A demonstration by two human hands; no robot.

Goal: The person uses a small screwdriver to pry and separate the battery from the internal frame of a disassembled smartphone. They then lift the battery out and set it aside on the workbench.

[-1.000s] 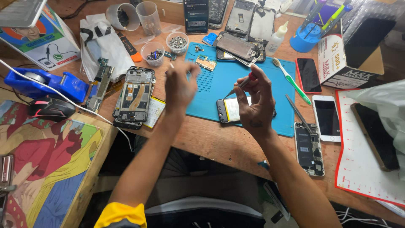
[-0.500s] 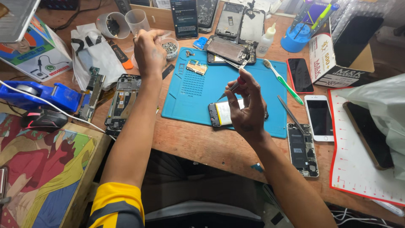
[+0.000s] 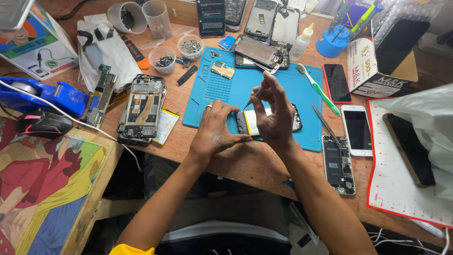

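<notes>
The left hand (image 3: 214, 132) has come down from the screw cups near the worktop's far edge, fingers spread flat, steadying the opened black phone (image 3: 269, 120) on the blue mat (image 3: 283, 85); the right hand (image 3: 276, 111), grip pinched on a slim red-collared screwdriver (image 3: 257, 92), should keep it upright.

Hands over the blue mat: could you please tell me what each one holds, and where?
Right hand grips a screwdriver by its handle; left hand rests on the opened phone.

Matt blue rubbery rectangular work mat (image 3: 278, 80) lies on a worn, scuffed brown wooden bench (image 3: 245, 163); the white smartphone's black glass screen (image 3: 357, 128) looks glossy, the clear plastic cups (image 3: 157, 18) smooth.
</notes>
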